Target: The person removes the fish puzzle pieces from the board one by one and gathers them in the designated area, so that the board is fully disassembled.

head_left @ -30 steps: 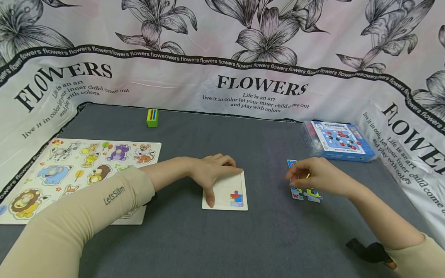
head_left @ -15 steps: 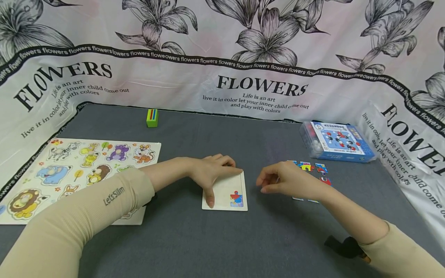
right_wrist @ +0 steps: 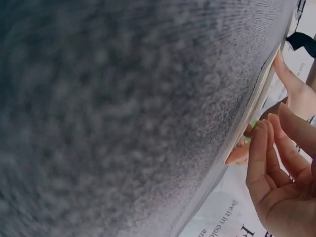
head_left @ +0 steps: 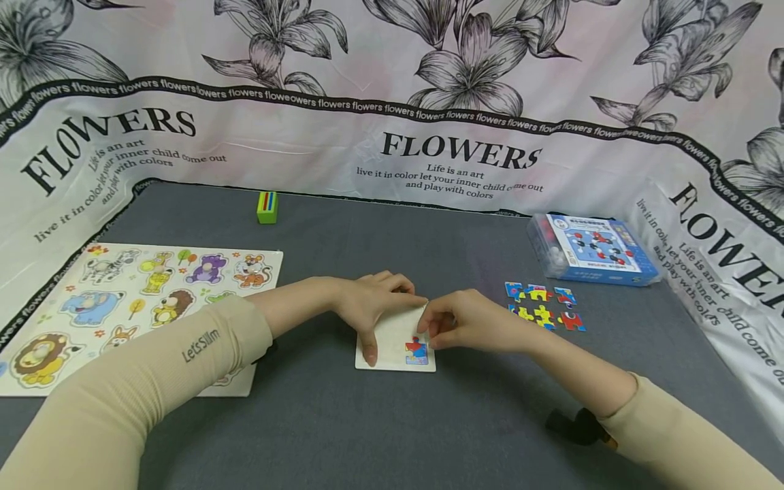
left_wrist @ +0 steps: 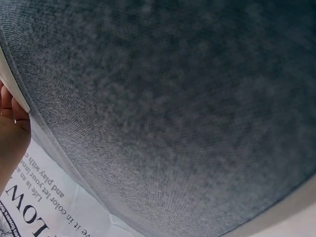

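A small white puzzle tray [head_left: 392,333] lies on the dark cloth. My left hand [head_left: 382,303] spans and grips it, thumb at the near edge and fingers along the far edge. One red-and-blue jigsaw piece [head_left: 417,351] sits in the tray's near right corner. Beside that piece, at the right rim, are the fingertips of my right hand [head_left: 474,320]; its fingers are loosely bent. Nothing shows between them in the right wrist view, where the right hand [right_wrist: 284,182] looks relaxed. Right of it, several colourful jigsaw pieces [head_left: 544,316] lie in rows, partly hidden by the right forearm.
A large animal puzzle board [head_left: 137,306] lies at the left, partly under the left sleeve. Behind stands a small green box [head_left: 267,207]. A blue-and-clear plastic case [head_left: 594,248] is at the back right. A flower-printed sheet [head_left: 294,146] rises behind the table.
My right hand has moved left from the loose jigsaw pieces to the tray's right edge, uncovering several pieces. The left hand and tray have stayed in place.
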Demonstrator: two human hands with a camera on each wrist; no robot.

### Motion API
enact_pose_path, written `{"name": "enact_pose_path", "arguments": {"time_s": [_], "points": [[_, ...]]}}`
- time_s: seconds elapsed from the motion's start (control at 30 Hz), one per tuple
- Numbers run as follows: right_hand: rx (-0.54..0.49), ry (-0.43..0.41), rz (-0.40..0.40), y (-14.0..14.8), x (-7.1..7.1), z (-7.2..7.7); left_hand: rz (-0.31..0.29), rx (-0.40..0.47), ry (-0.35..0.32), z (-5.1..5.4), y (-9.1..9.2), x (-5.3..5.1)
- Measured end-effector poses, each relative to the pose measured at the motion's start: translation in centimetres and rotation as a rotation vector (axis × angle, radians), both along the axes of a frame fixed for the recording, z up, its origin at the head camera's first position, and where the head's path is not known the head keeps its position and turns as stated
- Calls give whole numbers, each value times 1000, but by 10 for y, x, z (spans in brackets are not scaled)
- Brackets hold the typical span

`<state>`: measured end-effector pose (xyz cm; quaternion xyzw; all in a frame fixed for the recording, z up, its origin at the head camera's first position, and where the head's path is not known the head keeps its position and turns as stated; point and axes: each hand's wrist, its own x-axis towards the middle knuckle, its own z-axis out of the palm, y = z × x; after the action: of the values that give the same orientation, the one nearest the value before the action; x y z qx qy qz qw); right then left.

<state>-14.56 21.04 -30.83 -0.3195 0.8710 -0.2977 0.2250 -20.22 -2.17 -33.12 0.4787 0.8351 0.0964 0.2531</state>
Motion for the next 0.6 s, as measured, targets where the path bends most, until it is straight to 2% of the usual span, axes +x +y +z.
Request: {"name": "enact_pose_path", "arguments": {"time_s": [0.33,0.6], "points": [[20,52,64,-6,0,-14,-7,-4,-3,2,0,1],[46,88,58,-9,2,-15,-2,-3,-5,2,0,1]]}}
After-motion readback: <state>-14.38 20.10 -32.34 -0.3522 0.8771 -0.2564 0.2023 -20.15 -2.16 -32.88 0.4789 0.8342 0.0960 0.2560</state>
